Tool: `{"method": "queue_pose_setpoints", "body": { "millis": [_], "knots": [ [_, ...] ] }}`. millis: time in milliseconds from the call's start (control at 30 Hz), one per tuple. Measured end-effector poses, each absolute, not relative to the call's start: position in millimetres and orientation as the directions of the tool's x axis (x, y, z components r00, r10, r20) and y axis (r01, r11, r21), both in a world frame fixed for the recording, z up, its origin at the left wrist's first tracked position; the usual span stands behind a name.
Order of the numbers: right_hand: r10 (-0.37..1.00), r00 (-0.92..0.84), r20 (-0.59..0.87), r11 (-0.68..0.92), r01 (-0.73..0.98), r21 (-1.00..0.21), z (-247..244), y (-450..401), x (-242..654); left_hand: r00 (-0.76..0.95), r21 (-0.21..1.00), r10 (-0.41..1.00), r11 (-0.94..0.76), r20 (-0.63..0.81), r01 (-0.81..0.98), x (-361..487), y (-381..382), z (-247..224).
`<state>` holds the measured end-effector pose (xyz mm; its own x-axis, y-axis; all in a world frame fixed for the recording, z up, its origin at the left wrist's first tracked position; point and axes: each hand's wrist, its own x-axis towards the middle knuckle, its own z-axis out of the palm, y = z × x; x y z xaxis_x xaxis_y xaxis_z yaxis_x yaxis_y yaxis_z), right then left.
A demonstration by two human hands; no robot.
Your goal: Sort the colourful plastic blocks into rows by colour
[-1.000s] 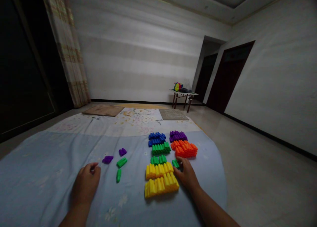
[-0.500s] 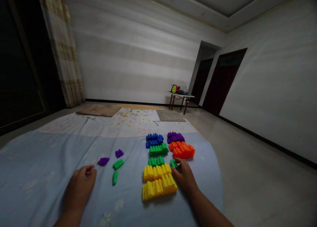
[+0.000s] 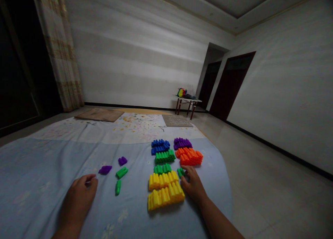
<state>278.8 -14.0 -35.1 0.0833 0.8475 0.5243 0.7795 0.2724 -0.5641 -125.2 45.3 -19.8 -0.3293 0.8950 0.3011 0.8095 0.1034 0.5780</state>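
Note:
My right hand (image 3: 194, 186) rests on the cloth at the right of the rows, thumb and forefinger around a small green bullet-shaped toy block (image 3: 180, 172). Left of it stand green blocks (image 3: 162, 169) in a short row, with yellow blocks (image 3: 165, 196) in two rows nearer me. My left hand (image 3: 78, 197) hovers low over the left side, fingers loosely curled and thumb apart, nothing visible in it. Just beyond its fingertips lie purple blocks (image 3: 105, 170). Another purple piece (image 3: 122, 161), a green piece (image 3: 121, 172) and a single green block (image 3: 118, 187) lie to its right.
Farther back are blue blocks (image 3: 160, 147), a green stack (image 3: 165, 156), purple blocks (image 3: 182, 143) and orange blocks (image 3: 191, 157). A brown board (image 3: 100, 114) and a greyish mat (image 3: 177, 121) lie at the cloth's far edge. A small table (image 3: 186, 99) stands by the wall.
The whole view has shifted slightly left. Both hands keep nearly the same places beside the blocks, and the block rows look unchanged.

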Motion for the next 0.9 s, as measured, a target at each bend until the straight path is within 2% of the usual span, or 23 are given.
{"method": "queue_pose_setpoints", "body": {
  "millis": [300, 567, 900],
  "knots": [
    [0.895, -0.154, 0.418, 0.354, 0.815, -0.459, -28, -6, 290, -0.311, 0.570, 0.897, 0.084, 0.313, 0.817, -125, 47, -20],
    [0.947, -0.233, 0.220, 0.305, 0.867, -0.393, -4, 3, 289, -0.325, 0.578, 0.891, 0.090, 0.316, 0.811, -121, 43, -16],
    [0.934, -0.202, 0.293, 0.322, 0.832, -0.453, 19, 8, 290, -0.316, 0.570, 0.891, 0.082, 0.325, 0.818, -123, 45, -21]
  ]
}}
